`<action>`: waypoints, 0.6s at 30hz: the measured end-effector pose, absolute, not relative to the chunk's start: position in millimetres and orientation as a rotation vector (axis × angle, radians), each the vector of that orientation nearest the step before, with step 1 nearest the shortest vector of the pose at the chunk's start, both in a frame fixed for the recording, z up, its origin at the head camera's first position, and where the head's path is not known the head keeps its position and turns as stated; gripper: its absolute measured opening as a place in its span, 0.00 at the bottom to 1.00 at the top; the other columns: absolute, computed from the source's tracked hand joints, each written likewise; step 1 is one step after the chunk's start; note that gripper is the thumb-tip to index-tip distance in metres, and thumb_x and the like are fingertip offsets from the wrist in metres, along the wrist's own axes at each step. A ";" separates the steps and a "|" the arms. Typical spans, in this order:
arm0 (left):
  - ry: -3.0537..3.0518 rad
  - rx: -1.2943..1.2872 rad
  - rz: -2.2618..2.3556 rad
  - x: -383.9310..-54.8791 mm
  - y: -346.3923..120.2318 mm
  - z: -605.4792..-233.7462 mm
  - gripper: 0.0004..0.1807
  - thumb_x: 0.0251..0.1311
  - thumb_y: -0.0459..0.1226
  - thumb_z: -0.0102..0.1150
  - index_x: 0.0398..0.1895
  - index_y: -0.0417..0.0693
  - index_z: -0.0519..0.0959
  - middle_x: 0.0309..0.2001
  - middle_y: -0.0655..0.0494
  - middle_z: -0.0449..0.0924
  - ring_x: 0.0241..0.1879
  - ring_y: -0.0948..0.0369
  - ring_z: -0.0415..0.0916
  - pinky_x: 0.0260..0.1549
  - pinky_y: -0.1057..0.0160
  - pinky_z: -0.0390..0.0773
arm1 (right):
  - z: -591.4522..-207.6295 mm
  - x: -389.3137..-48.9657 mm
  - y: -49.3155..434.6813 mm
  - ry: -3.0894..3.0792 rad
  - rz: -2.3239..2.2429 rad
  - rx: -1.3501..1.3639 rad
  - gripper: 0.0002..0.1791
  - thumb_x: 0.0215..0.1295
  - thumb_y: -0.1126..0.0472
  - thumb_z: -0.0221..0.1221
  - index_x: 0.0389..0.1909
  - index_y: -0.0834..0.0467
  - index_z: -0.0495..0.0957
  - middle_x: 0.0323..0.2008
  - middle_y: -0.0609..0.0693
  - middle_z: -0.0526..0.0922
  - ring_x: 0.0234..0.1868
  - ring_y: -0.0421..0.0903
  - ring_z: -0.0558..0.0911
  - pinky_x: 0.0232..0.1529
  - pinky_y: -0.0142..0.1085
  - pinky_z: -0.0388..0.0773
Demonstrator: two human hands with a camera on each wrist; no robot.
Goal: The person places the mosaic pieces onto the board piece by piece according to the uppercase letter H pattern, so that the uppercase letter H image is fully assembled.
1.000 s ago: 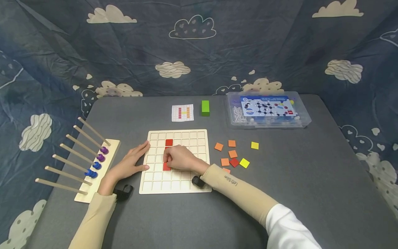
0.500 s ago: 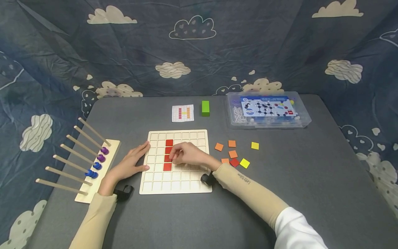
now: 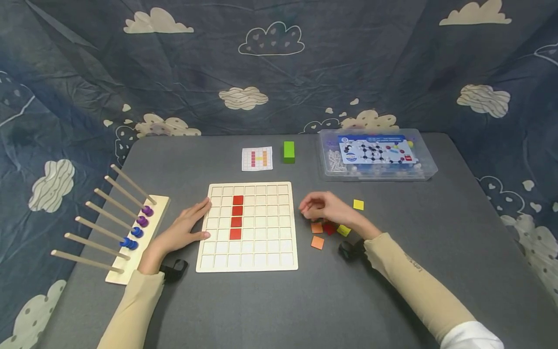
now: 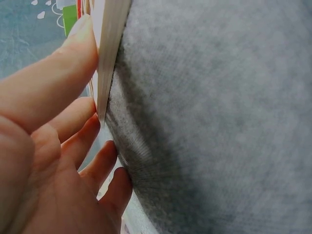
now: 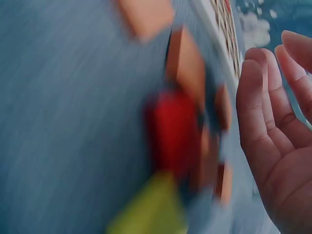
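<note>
A pale wooden grid board [image 3: 266, 230] lies flat on the grey table, with a column of several red square tiles [image 3: 236, 222] set in its cells. At the board's left edge rests my left hand [image 3: 180, 230]; in the left wrist view its thumb and fingertips touch the side of the board [image 4: 105, 63]. Right of the board, my right hand [image 3: 329, 208] hovers over loose tiles with relaxed fingers and nothing between them. Below it lie orange tiles [image 3: 317, 242], a red tile [image 3: 330, 228] and a yellow tile [image 3: 344, 230]. Some orange tiles are hidden by the hand in the head view.
Behind the board lie a small printed pattern card [image 3: 257, 159] and a green block [image 3: 289, 152]. A clear plastic box [image 3: 379, 172] sits at the back right. On the left stands a wooden peg rack [image 3: 161, 206] with blue and purple beads. Another yellow tile [image 3: 358, 204] lies apart.
My right hand has left the red column and moved right, off the board to above the loose tiles. The lower red tiles are now uncovered. My left hand has stayed at the board's edge.
</note>
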State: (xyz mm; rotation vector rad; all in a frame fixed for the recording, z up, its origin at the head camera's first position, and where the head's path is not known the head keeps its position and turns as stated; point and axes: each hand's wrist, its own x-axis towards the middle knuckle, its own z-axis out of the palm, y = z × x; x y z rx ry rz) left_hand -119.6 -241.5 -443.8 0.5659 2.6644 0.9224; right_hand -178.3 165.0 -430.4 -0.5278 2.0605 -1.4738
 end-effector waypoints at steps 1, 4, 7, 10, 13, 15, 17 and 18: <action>2.665 0.569 0.921 -119.7 -241.6 -443.8 0.44 0.60 0.40 0.63 0.72 0.32 0.52 0.73 0.36 0.44 0.69 0.37 0.42 0.60 0.35 0.48 | -430.1 -177.4 174.6 2.063 -1.483 -0.502 0.12 0.63 0.70 0.59 0.45 0.71 0.76 0.39 0.64 0.80 0.35 0.52 0.80 0.38 0.40 0.79; 2.665 0.574 0.919 -119.5 -241.8 -443.8 0.43 0.60 0.40 0.63 0.72 0.32 0.52 0.73 0.36 0.44 0.69 0.37 0.42 0.60 0.35 0.48 | -429.4 -174.3 201.3 2.079 -1.497 -0.443 0.14 0.64 0.69 0.58 0.47 0.73 0.74 0.40 0.66 0.79 0.36 0.52 0.80 0.39 0.41 0.79; 2.666 0.572 0.918 -119.3 -241.8 -443.4 0.43 0.60 0.40 0.63 0.72 0.32 0.52 0.73 0.36 0.44 0.69 0.37 0.42 0.61 0.35 0.48 | -430.0 -171.0 222.7 2.094 -1.514 -0.380 0.15 0.64 0.68 0.58 0.48 0.74 0.73 0.41 0.67 0.79 0.38 0.51 0.81 0.42 0.40 0.79; 2.668 0.571 0.919 -119.1 -241.9 -443.1 0.43 0.60 0.40 0.63 0.72 0.32 0.52 0.73 0.36 0.44 0.69 0.37 0.42 0.61 0.35 0.47 | -431.3 -167.7 236.9 2.121 -1.528 -0.346 0.15 0.65 0.68 0.58 0.49 0.74 0.73 0.42 0.67 0.78 0.39 0.48 0.81 0.42 0.39 0.79; 2.673 0.576 0.913 -118.8 -242.1 -442.9 0.43 0.60 0.40 0.63 0.72 0.32 0.52 0.73 0.36 0.45 0.69 0.37 0.43 0.61 0.35 0.47 | -432.5 -163.9 242.9 2.144 -1.531 -0.358 0.15 0.64 0.69 0.58 0.48 0.74 0.73 0.43 0.66 0.79 0.40 0.47 0.81 0.42 0.37 0.78; 2.674 0.582 0.910 -118.6 -242.3 -443.0 0.43 0.60 0.39 0.63 0.72 0.32 0.52 0.73 0.36 0.45 0.69 0.37 0.43 0.60 0.35 0.48 | -433.6 -161.0 242.9 2.154 -1.533 -0.383 0.14 0.63 0.70 0.59 0.47 0.73 0.74 0.43 0.66 0.79 0.40 0.47 0.81 0.41 0.36 0.78; 2.673 0.587 0.911 -118.5 -242.3 -443.2 0.43 0.60 0.39 0.63 0.72 0.32 0.52 0.73 0.36 0.45 0.69 0.37 0.43 0.60 0.35 0.48 | -435.6 -158.2 241.3 2.167 -1.528 -0.425 0.13 0.62 0.72 0.59 0.46 0.72 0.75 0.42 0.65 0.80 0.40 0.48 0.80 0.40 0.35 0.78; 2.673 0.589 0.912 -118.4 -242.4 -443.3 0.43 0.60 0.39 0.63 0.72 0.32 0.52 0.73 0.36 0.45 0.69 0.37 0.43 0.60 0.35 0.48 | -436.7 -156.8 240.0 2.175 -1.521 -0.448 0.12 0.61 0.73 0.59 0.46 0.72 0.75 0.42 0.65 0.80 0.40 0.49 0.80 0.39 0.34 0.78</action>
